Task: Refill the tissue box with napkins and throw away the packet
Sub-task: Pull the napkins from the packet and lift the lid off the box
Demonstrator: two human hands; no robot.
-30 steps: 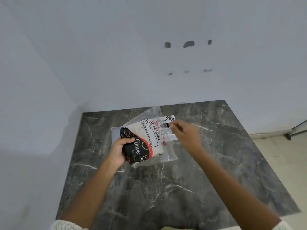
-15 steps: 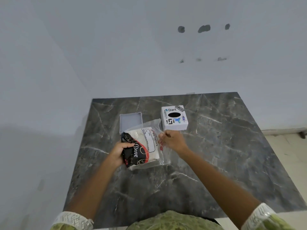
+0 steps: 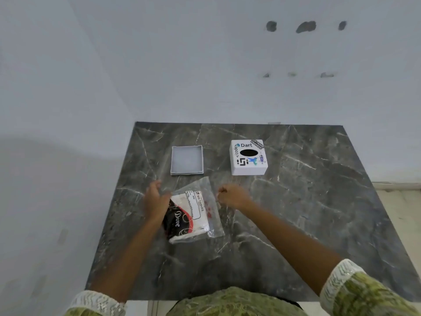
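Note:
The napkin packet (image 3: 193, 215), clear plastic with a black and red "Dove" print and white napkins inside, lies on the dark marble table (image 3: 296, 213). My left hand (image 3: 156, 201) grips its upper left side. My right hand (image 3: 232, 197) has its fingers curled and pinches the clear plastic at the packet's right edge. Behind my right hand, at the back, stands the white tissue box (image 3: 248, 159) with stickers and a black oval hole on top. Its shallow grey base tray (image 3: 186, 171) lies open, to the left of the box and behind the packet.
White walls close in the table at the back and on the left. The table's right edge drops to a light floor (image 3: 401, 206). My patterned green sleeves reach in over the table's near edge.
The packet has come down from over the box and tray to the table nearer me. My left hand shifted up its left side. The view now shows the box and tray uncovered.

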